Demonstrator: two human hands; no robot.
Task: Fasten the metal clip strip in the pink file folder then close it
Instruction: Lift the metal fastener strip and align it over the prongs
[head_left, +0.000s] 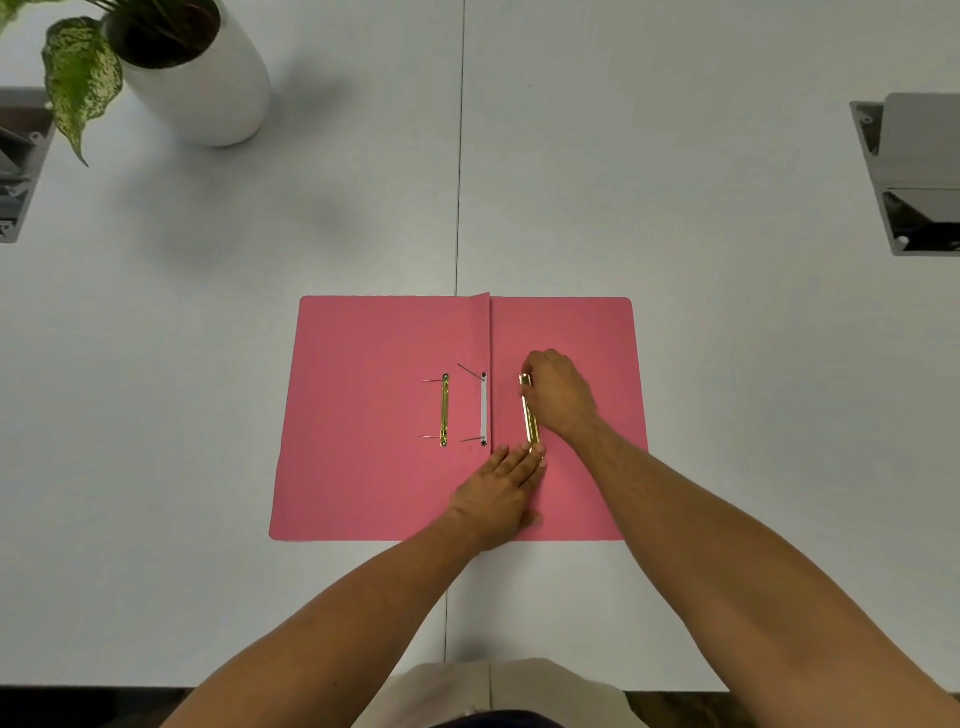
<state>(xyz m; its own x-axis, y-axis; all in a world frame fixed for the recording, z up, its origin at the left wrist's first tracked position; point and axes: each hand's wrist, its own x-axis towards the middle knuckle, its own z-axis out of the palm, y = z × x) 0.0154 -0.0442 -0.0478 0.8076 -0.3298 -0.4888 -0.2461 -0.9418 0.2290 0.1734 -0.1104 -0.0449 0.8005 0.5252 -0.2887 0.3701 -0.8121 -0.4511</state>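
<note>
The pink file folder lies open and flat on the white table. A gold metal clip strip rests on its right leaf, just right of the spine. My right hand grips the strip's far end with its fingers. My left hand lies flat on the folder, fingertips pressing the strip's near end. On the left leaf sits a second gold bar with thin prongs sticking out. Beside the spine runs a white strip with two more thin prongs.
A white pot with a leafy plant stands at the far left. Grey cable boxes are set into the table at the left edge and the right edge. A seam runs down the table's middle.
</note>
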